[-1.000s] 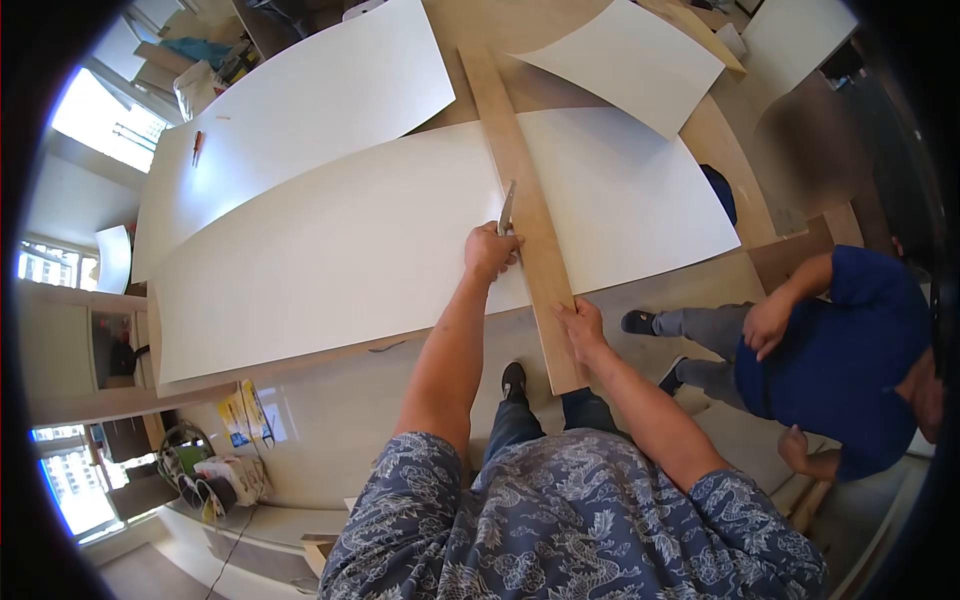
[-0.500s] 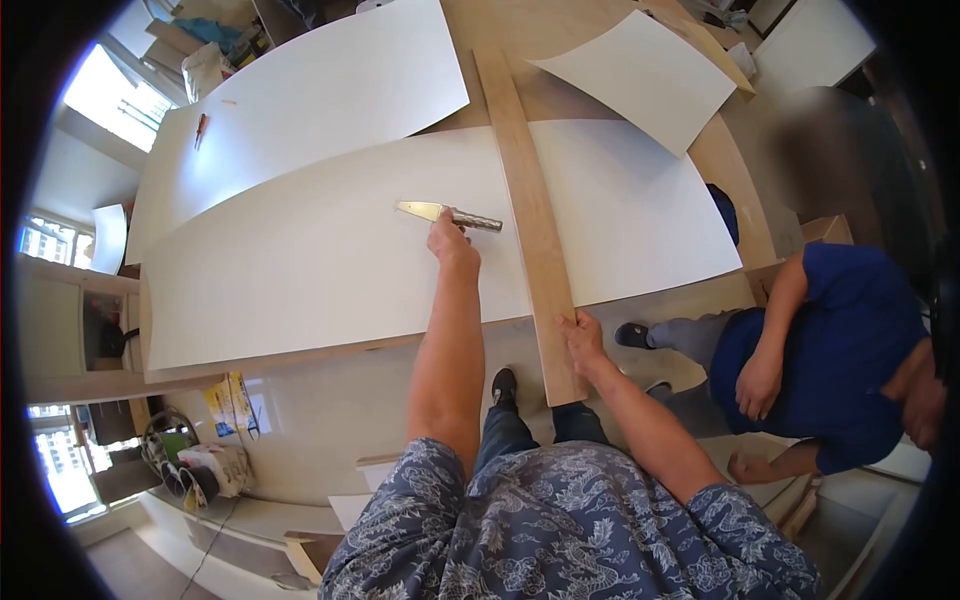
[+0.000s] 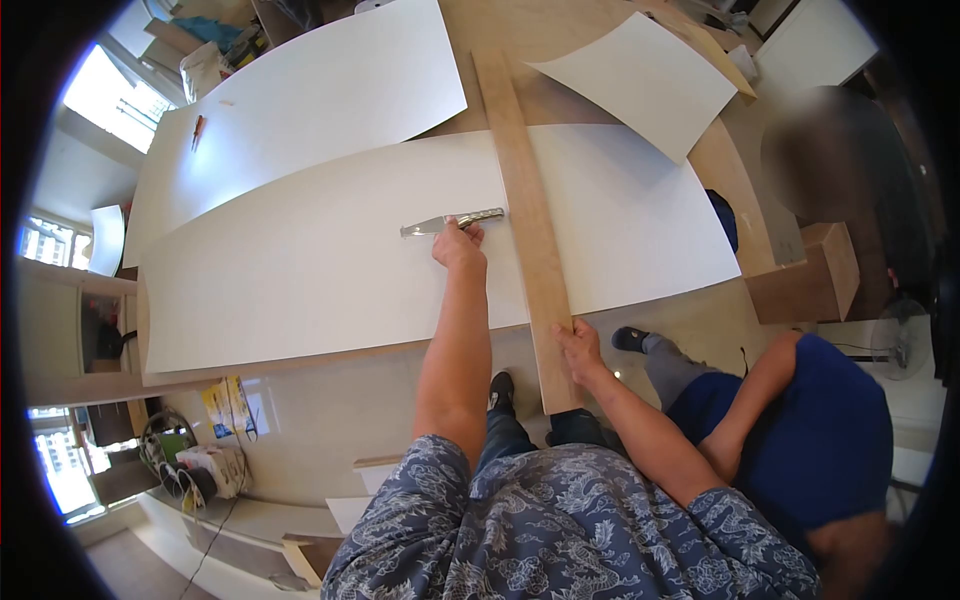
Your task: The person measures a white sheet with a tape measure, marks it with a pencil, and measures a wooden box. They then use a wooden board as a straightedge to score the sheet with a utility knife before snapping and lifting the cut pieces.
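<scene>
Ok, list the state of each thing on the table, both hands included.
Near white sheet: spread out
Wooden board: lying across the near white sheet, both ends past its edges
Right hand: gripping the wooden board
Knife: held, blade bare
Left hand: closed around the knife
Far white sheet: spread out
Orange-handled tool: lying on the far white sheet
Small white sheet: overlapping the near white sheet

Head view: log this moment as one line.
left hand: holds bladed tool over white sheet; right hand: grips wooden board by near end; wooden board: across white sheet
</scene>
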Tool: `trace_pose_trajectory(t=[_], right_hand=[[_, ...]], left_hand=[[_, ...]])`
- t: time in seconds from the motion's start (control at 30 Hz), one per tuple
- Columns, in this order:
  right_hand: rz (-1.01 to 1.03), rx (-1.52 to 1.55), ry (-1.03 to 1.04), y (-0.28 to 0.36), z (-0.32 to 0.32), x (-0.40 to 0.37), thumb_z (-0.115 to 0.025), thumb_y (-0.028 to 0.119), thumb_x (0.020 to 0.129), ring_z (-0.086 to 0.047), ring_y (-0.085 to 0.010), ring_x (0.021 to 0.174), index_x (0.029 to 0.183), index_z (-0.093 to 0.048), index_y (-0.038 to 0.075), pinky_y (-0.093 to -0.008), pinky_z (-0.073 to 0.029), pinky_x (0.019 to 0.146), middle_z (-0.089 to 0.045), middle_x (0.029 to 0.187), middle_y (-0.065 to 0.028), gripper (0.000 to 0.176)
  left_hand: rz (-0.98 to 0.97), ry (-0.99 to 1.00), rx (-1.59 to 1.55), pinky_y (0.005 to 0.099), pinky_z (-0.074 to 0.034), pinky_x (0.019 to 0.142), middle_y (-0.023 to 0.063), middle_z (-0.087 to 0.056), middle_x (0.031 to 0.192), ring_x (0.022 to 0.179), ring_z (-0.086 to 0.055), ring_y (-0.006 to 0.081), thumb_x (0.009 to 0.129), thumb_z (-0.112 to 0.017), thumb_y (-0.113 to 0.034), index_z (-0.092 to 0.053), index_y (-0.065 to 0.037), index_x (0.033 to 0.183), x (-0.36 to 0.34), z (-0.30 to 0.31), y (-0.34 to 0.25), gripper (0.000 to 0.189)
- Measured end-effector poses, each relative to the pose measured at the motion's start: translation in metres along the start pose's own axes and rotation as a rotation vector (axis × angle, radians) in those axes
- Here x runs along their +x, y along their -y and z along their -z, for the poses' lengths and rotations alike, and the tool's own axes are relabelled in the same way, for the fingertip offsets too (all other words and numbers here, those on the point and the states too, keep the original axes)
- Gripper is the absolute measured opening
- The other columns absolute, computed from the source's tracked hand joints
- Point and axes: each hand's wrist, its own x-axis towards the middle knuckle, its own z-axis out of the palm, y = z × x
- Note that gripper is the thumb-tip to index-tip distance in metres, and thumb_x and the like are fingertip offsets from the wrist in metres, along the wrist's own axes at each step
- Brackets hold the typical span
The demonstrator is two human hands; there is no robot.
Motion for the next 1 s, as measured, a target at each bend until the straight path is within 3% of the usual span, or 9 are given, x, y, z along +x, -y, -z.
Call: trace_pose_trajectory(t=[0.33, 0.47, 0.53, 0.67, 0.73, 1.0], right_hand=[[0.011, 0.027, 0.021, 0.004, -0.003, -0.004, -0.074, 0.022, 0.093, -0.058, -0.0086, 0.083, 0.109, -0.066, 0.000, -0.0281, -0.049, 0.076, -0.066, 0.094, -0.0003, 0.028], [-0.002, -0.025, -0.033, 0.013, -0.011, -0.004, -0.070, 0.018, 0.094, -0.057, -0.0083, 0.078, 0.108, -0.068, -0.001, -0.0268, -0.049, 0.069, -0.066, 0.092, -0.0005, 0.024], [-0.021, 0.131, -0.002, 0.005, -0.010, -0.003, -0.070, 0.019, 0.094, -0.057, -0.0081, 0.077, 0.107, -0.067, -0.001, -0.0273, -0.049, 0.069, -0.066, 0.090, -0.0004, 0.023], [0.024, -0.025, -0.039, 0.003, -0.008, 0.002, -0.070, 0.019, 0.095, -0.059, -0.0093, 0.080, 0.109, -0.067, -0.001, -0.0284, -0.050, 0.072, -0.067, 0.093, -0.0016, 0.024], [-0.013, -0.070, -0.010, 0.001, -0.002, 0.004, -0.071, 0.019, 0.097, -0.063, -0.0114, 0.087, 0.114, -0.065, -0.001, -0.0292, -0.052, 0.080, -0.069, 0.101, -0.0041, 0.026], [-0.054, -0.041, -0.018, 0.011, -0.006, 0.001, -0.072, 0.018, 0.096, -0.067, -0.0131, 0.086, 0.112, -0.066, -0.001, -0.0306, -0.055, 0.079, -0.072, 0.100, -0.0072, 0.025]], left_hand=[[-0.043, 0.027, 0.020, 0.0366, -0.057, 0.055, 0.0139, -0.066, 0.088, 0.063, -0.067, 0.0236, 0.101, -0.063, -0.015, -0.055, 0.002, 0.106, -0.002, -0.007, 0.000, 0.019], [-0.059, 0.114, 0.021, 0.0365, -0.055, 0.052, 0.0156, -0.064, 0.087, 0.063, -0.065, 0.0239, 0.102, -0.059, -0.012, -0.054, 0.003, 0.106, 0.011, 0.004, -0.001, 0.016], [-0.037, 0.107, 0.003, 0.0384, -0.058, 0.058, 0.0163, -0.064, 0.088, 0.064, -0.065, 0.0244, 0.102, -0.058, -0.013, -0.054, 0.002, 0.108, 0.015, 0.012, -0.001, 0.017], [-0.033, 0.046, 0.037, 0.0429, -0.062, 0.066, 0.0159, -0.066, 0.092, 0.068, -0.067, 0.0268, 0.104, -0.057, -0.017, -0.054, 0.003, 0.111, 0.001, 0.019, -0.007, 0.022], [-0.028, 0.061, 0.040, 0.0422, -0.062, 0.068, 0.0158, -0.066, 0.094, 0.069, -0.069, 0.0256, 0.103, -0.058, -0.017, -0.054, 0.002, 0.111, 0.002, 0.026, -0.005, 0.021], [-0.082, 0.125, 0.070, 0.0406, -0.064, 0.070, 0.0159, -0.067, 0.096, 0.074, -0.072, 0.0261, 0.102, -0.060, -0.016, -0.054, 0.002, 0.112, 0.006, 0.035, 0.000, 0.022]])
